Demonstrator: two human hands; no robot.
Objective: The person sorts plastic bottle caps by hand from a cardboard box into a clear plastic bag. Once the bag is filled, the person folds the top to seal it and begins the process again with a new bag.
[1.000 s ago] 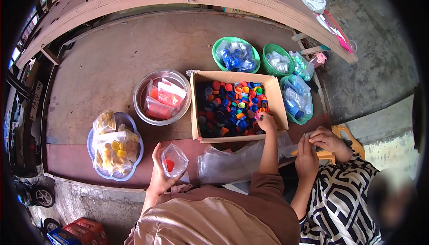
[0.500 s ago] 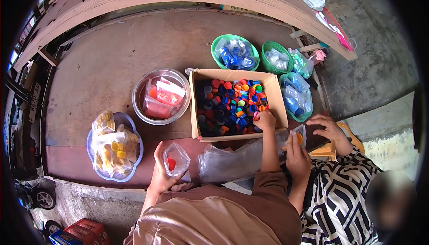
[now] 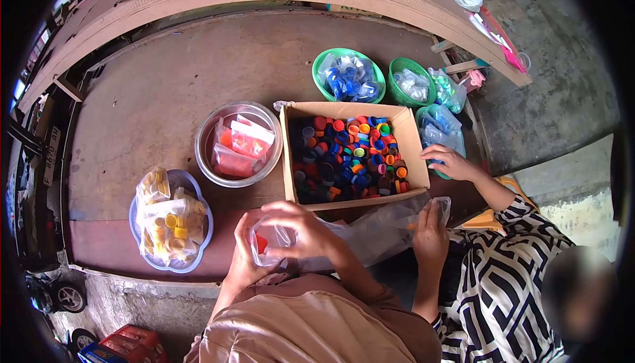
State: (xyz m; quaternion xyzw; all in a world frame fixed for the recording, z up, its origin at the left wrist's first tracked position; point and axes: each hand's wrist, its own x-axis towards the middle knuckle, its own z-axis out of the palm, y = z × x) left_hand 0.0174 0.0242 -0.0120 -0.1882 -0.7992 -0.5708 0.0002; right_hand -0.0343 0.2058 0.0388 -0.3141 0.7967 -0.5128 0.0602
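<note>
My left hand (image 3: 246, 254) is closed round a clear plastic bag (image 3: 272, 252), which stands with its mouth spread. A red bottle cap (image 3: 262, 244) shows inside it. Over the bag's mouth, my right hand (image 3: 305, 230) curves with thumb and fingers apart; no cap can be seen between them. Beyond my hands, a cardboard box (image 3: 360, 203) holds many bottle caps (image 3: 360, 158) in blue, red, orange and green. More clear plastic bags (image 3: 370, 234) lie in front of the box, partly behind my right arm.
A steel bowl (image 3: 201, 158) of bagged red caps and a lavender basin (image 3: 208, 221) of bagged yellow caps stand left. Green baskets (image 3: 381, 75) sit behind and right. At right, a co-worker's hand (image 3: 431, 237) holds a bag; their other hand (image 3: 453, 162) reaches to the box edge.
My right hand has come out of the cap box and moved left to the bag's mouth. The co-worker's far hand has moved left to the box's edge.
</note>
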